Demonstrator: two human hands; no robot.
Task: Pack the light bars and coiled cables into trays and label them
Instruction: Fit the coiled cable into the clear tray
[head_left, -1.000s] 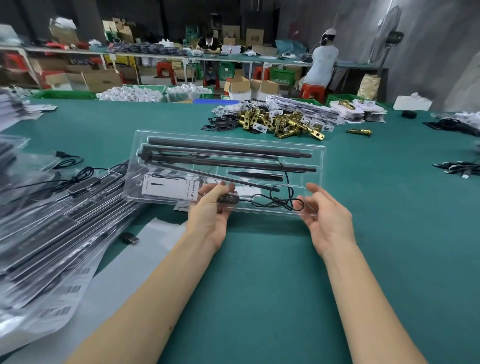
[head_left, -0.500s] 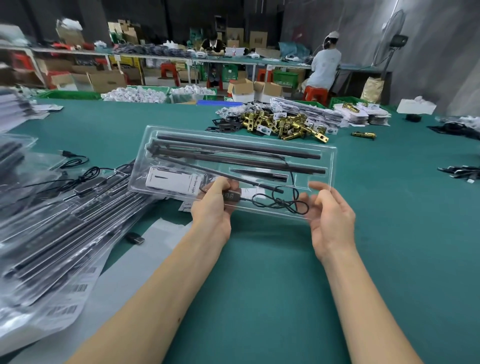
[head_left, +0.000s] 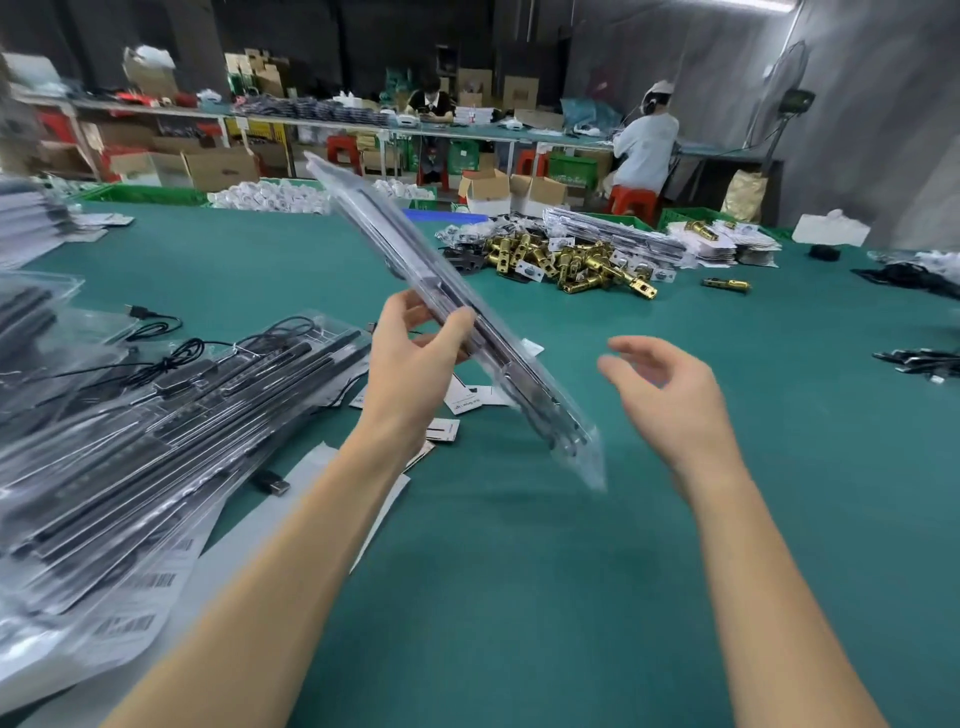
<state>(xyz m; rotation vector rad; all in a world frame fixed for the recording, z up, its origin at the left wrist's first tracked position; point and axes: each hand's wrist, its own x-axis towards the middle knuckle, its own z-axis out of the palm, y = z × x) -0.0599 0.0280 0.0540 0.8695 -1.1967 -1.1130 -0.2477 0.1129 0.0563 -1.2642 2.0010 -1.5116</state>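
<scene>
The person's left hand (head_left: 415, 353) is gripping the clear moulded plastic tray (head_left: 452, 312) holding the long dark light bars and a cable, thumb on the near face and fingers wrapped behind, clamped near the tray's middle. The tray is being held in the air edge-on, tilted steeply, its far end high toward the back of the green bench (head_left: 571, 571) and its near end low above the bench's middle. The right hand (head_left: 670, 395) is hovering apart from the tray, fingers loosely spread and slightly curled, holding nothing.

The step appears to be turning the filled tray over to carry it toward the heap of packed clear trays (head_left: 130, 467) lying along the bench's left edge, or to expose a face for a label; which of these cannot be told. To do it well, the grip is best kept at the balance point so the long tray is not drooping, and the tilt kept gentle enough that bars and cable are not slipping from their channels. The right hand would do well steadying the low end. Small white printed labels (head_left: 470, 402) are lying on the bench just under the tray, within reach
</scene>
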